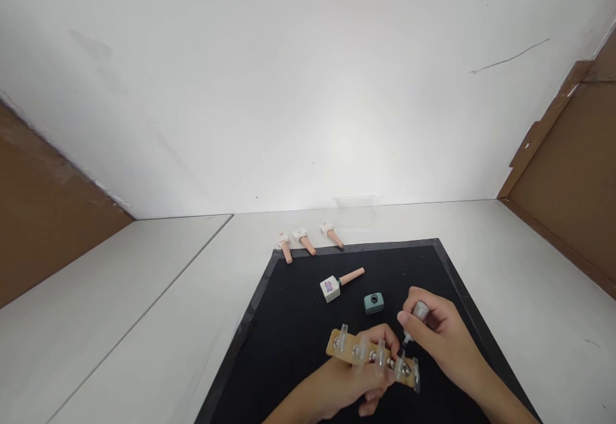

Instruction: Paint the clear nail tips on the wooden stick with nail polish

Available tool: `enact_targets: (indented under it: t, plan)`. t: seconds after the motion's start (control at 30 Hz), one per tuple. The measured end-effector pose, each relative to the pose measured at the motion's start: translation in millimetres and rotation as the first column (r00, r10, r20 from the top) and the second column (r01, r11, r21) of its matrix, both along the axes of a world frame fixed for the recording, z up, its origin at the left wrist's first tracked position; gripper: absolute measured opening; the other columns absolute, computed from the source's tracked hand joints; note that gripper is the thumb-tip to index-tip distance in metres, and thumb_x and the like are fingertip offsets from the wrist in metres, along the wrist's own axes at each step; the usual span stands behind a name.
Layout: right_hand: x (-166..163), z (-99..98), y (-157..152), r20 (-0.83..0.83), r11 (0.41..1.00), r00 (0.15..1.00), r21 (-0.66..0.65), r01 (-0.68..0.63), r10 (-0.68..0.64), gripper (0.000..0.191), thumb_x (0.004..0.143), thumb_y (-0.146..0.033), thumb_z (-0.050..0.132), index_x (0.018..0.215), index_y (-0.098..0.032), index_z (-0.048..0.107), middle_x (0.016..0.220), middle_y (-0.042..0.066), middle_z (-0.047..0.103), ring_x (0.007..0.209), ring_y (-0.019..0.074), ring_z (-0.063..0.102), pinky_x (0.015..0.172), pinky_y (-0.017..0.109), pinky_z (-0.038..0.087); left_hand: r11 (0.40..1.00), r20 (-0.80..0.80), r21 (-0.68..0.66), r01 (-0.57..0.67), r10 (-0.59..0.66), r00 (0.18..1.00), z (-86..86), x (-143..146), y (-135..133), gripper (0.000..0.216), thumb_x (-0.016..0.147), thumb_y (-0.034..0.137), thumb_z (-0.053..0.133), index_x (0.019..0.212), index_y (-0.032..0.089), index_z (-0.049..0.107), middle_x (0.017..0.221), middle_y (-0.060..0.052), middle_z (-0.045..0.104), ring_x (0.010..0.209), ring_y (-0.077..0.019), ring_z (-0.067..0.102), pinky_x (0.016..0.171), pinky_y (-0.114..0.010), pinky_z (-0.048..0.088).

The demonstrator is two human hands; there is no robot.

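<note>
Apparently early going: brush [408, 339] at the strip [350, 342]

Judging by what shows, the work is not far along. One teal bottle [374, 303] stands uncapped on the black mat [289, 340], but the clear nail tips [343, 337] mounted along the strip look mostly bare; any coat on them is too small to make out. Most of the row seems left to do.

The left hand [353, 382] is curled around the strip from beneath, fingers bent, holding it near the mat's front. The right hand [445, 334] pinches the brush by its grey cap [421, 310], thumb against fingers, with the dark bristles at a tip near the strip's right end; whether they touch cannot be told.

A white bottle [330, 288] with a peach cap lies capped beside the teal one. Three similar bottles [283, 242] lie at the mat's far edge, partly on the white table [202, 296], which has a dark seam at left. Behind rises a scuffed white wall [289, 90], flanked by brown panels [568, 174].
</note>
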State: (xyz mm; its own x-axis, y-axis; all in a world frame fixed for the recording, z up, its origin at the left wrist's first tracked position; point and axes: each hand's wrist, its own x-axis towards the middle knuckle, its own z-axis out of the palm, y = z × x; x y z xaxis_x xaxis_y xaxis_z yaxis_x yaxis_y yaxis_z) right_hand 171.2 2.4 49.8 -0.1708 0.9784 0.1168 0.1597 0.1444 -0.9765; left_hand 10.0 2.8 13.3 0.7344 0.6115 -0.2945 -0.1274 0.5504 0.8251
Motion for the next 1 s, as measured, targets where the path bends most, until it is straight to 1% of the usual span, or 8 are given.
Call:
enact_targets:
  t: [0.17,0.23,0.3,0.43,0.53,0.7,0.9,1.0]
  plan:
    - [2,3.0,1,0.023,0.996,0.996,0.017,0.084,-0.084,0.031,0.080,-0.032,0.056,0.055,-0.020,0.042,0.057,-0.005,0.034,0.050,0.0114,0.031,0.047,0.024,0.028,1.000,0.022,-0.003,-0.008,0.009,1.000,-3.3,-3,-1,0.043,0.058,0.042,0.079,0.074,0.018,0.047,0.050,0.011,0.043,0.037,-0.0011,0.029,0.030,-0.012,0.027]
    - [2,4.1,0,0.003,0.993,0.993,0.023,0.114,-0.114,0.034,0.081,-0.033,0.056,0.055,-0.020,0.040,0.057,-0.005,0.033,0.051,0.0115,0.031,0.048,0.024,0.028,1.000,0.025,-0.009,-0.013,0.013,1.000,-2.4,-3,-2,0.044,0.057,0.043,0.079,0.074,0.018,0.046,0.051,0.011,0.044,0.037,-0.0007,0.029,0.030,-0.012,0.026]
    - [3,5.1,-1,-0.045,0.993,0.992,0.029,0.117,-0.116,0.035,0.082,-0.035,0.057,0.055,-0.020,0.040,0.057,-0.006,0.033,0.051,0.0114,0.031,0.048,0.024,0.028,0.999,0.035,-0.015,-0.031,0.032,0.999,-0.1,-4,-2,0.042,0.059,0.041,0.079,0.074,0.018,0.046,0.052,0.010,0.044,0.037,-0.0005,0.029,0.030,-0.012,0.026]
    - [2,5.3,-4,-0.168,0.999,0.985,0.025,0.033,-0.029,0.034,0.083,-0.040,0.059,0.059,-0.019,0.048,0.059,-0.005,0.037,0.051,0.0110,0.032,0.047,0.023,0.029,0.997,0.088,-0.041,-0.071,0.074,0.993,6.6,-5,-3,0.035,0.061,0.032,0.076,0.073,0.018,0.046,0.050,0.011,0.041,0.037,-0.0010,0.027,0.031,-0.012,0.024]
    - [1,3.6,-5,-0.216,0.999,0.976,0.037,-0.025,0.032,0.033,0.083,-0.045,0.060,0.063,-0.019,0.055,0.062,-0.004,0.041,0.052,0.0112,0.035,0.049,0.022,0.031,0.994,0.100,-0.077,-0.077,0.085,0.991,10.3,-6,-2,0.029,0.062,0.024,0.072,0.073,0.019,0.045,0.047,0.012,0.039,0.036,-0.0016,0.024,0.031,-0.013,0.021]
    - [2,1.5,-4,-0.223,0.996,0.971,0.056,-0.075,0.086,0.031,0.082,-0.047,0.062,0.068,-0.019,0.062,0.065,-0.003,0.045,0.056,0.0116,0.040,0.053,0.023,0.033,0.987,0.120,-0.147,-0.069,0.088,0.989,11.8,-6,-2,0.028,0.061,0.021,0.067,0.075,0.020,0.043,0.047,0.011,0.042,0.037,-0.0023,0.023,0.032,-0.012,0.017]
    - [2,2.3,-4,-0.210,0.986,0.964,0.072,-0.150,0.162,0.028,0.084,-0.045,0.062,0.071,-0.020,0.064,0.067,-0.003,0.046,0.057,0.0116,0.041,0.054,0.023,0.032,0.983,0.149,-0.164,-0.076,0.101,0.984,11.1,-5,-2,0.029,0.061,0.020,0.067,0.075,0.021,0.042,0.048,0.010,0.043,0.036,-0.0017,0.021,0.031,-0.012,0.017]
    - [3,2.5,-4,-0.188,0.985,0.968,0.073,-0.157,0.168,0.027,0.085,-0.043,0.061,0.071,-0.020,0.063,0.068,-0.003,0.046,0.057,0.0118,0.042,0.054,0.024,0.032,0.982,0.147,-0.175,-0.073,0.099,0.984,9.3,-6,-2,0.030,0.059,0.020,0.067,0.075,0.021,0.042,0.048,0.010,0.044,0.036,-0.0020,0.022,0.031,-0.012,0.017]
